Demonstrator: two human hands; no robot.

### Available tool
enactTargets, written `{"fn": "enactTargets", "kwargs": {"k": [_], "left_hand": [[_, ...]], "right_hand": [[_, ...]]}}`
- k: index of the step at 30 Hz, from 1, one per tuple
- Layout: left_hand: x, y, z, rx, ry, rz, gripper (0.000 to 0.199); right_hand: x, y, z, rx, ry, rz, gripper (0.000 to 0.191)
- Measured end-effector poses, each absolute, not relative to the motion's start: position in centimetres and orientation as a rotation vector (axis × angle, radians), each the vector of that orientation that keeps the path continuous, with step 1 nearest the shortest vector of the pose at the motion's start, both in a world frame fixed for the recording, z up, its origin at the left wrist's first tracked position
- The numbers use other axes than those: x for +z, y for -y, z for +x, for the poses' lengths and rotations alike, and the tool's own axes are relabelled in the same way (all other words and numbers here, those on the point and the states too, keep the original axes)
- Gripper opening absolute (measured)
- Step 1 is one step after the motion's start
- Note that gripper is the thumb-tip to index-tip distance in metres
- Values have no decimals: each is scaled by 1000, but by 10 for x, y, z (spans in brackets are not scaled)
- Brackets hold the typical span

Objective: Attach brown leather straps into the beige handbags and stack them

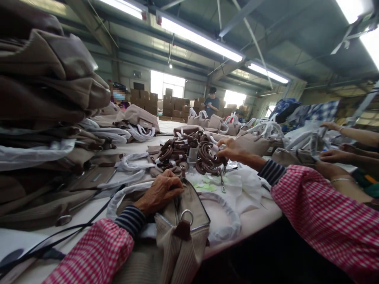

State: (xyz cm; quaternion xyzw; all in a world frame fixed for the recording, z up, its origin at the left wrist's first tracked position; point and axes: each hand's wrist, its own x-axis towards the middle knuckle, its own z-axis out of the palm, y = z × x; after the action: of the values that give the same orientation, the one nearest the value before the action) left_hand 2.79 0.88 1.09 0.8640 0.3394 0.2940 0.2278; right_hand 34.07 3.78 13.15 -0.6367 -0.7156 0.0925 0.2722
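Note:
In front of me lies a taupe ribbed handbag (pixel 189 246) with its zip partly open, a metal ring and a brown leather tab at its end. My left hand (pixel 162 191) is closed on the bag's upper edge, with the fingertips partly hidden. A handle wrapped in white (pixel 226 221) curves out beside the bag. My right hand (pixel 232 150) reaches forward, its fingers closed on a coiled brown shoulder strap (pixel 207 156) with a metal clasp hanging below it. More coiled brown straps (pixel 174 152) are heaped just to the left.
Stacked handbags (pixel 44 86) rise high at the left. Several finished-looking bags (pixel 254 140) with wrapped handles stand farther back. A co-worker's hands (pixel 334 156) work at the right. White wrapping sheet (pixel 245 183) covers part of the table. Cartons (pixel 174 104) and a standing person (pixel 211 103) are behind.

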Motion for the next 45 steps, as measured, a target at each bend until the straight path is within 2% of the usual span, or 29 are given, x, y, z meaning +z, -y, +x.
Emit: {"fn": "enactTargets", "kwargs": {"k": [2,5,7,10,12,14,17,19,27,33,37,45], "left_hand": [[10,-10,27,811,-924,2392,20],[9,-11,27,812,-930,2403,18],[9,-11,28,809,-944,2406,17],[9,-10,28,811,-947,2406,16],[10,-10,28,810,-943,2396,16],[10,-9,28,808,-945,2378,17],[11,-9,29,799,-953,2360,19],[10,-10,29,801,-949,2356,19],[13,-8,30,778,-955,2402,18],[12,-8,30,773,-949,2429,17],[9,-10,29,812,-929,2422,14],[10,-9,30,800,-953,2485,12]], "right_hand": [[104,-36,336,392,1857,-1763,27],[58,-30,324,587,1758,-1818,13],[33,-23,316,695,1698,-1828,14],[18,-13,312,795,1658,-1801,19],[20,-8,319,823,1665,-1771,13],[27,-3,332,679,1813,-1692,3],[34,7,348,278,2263,-1390,29],[33,12,353,159,2506,-1194,35],[18,9,343,24,2642,-1017,19],[35,-1,332,215,2784,-1103,28],[37,-10,321,319,2890,-1078,27],[28,-8,311,-76,2596,-1307,17]]}}
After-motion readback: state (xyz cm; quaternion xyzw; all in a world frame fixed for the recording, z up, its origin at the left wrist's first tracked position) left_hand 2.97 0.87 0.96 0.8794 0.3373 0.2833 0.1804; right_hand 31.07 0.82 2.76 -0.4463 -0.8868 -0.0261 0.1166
